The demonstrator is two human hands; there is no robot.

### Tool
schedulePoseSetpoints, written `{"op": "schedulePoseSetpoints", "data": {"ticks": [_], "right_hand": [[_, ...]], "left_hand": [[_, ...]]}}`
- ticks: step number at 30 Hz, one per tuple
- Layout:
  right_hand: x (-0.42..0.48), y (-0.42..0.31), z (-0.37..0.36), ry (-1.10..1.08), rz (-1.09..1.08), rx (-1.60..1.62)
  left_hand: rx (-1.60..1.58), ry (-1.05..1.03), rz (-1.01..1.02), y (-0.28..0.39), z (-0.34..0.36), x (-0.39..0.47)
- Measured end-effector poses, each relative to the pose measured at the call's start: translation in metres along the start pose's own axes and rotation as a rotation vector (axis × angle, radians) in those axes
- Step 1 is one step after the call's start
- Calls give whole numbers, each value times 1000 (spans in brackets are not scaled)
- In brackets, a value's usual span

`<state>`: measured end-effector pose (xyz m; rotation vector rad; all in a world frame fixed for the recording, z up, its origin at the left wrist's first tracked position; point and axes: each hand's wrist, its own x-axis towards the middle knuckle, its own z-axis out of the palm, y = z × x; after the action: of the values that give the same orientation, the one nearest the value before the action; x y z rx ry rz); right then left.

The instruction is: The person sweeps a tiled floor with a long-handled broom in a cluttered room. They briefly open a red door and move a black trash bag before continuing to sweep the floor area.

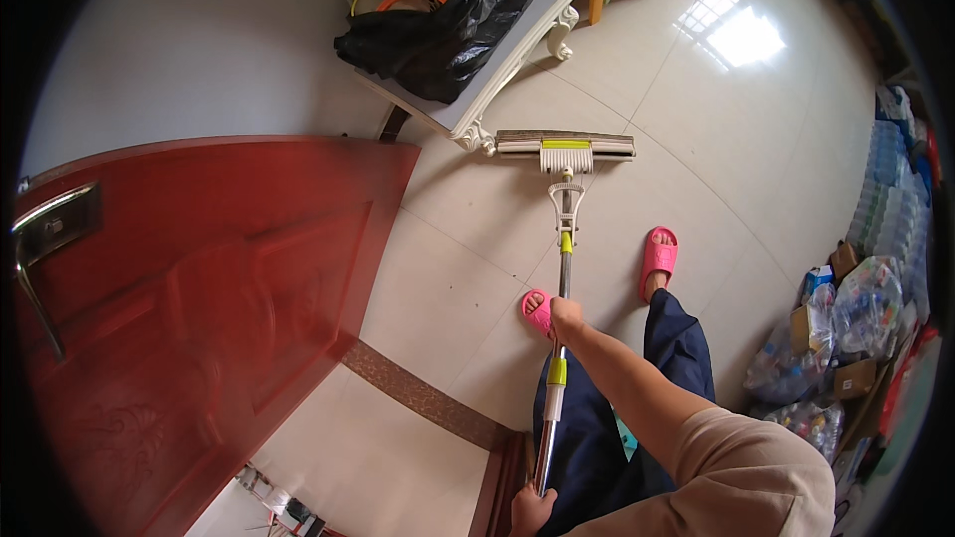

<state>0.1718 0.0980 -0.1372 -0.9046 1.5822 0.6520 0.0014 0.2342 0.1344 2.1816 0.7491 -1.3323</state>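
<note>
Both of my hands grip the pole of a sponge mop, a metal shaft with lime-green collars and a white squeeze lever. My right hand is wrapped around the middle of the shaft. Lower down, close to the bottom of the picture, my left hand holds the shaft's upper end. The wide mop head rests on the tiled floor. Its left end is right at the carved foot of a white side table; whether they touch I cannot tell.
A black plastic bag holding things lies on the table. To the left stands an opened red door with a metal handle. A brown threshold strip crosses the floor. Bagged bottles and boxes line the right side. I wear pink slippers.
</note>
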Motion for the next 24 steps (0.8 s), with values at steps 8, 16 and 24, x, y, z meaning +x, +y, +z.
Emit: {"op": "schedulePoseSetpoints", "data": {"ticks": [8,16,24], "right_hand": [[24,-4,-22,-64,-12,-290],[47,-58,-12,-53,-59,-83],[-4,93,-24,-21,62,-558]], "left_hand": [[85,-36,-37,21,24,-1],[61,4,128,30,38,45],[219,52,-42,-77,35,-41]]}}
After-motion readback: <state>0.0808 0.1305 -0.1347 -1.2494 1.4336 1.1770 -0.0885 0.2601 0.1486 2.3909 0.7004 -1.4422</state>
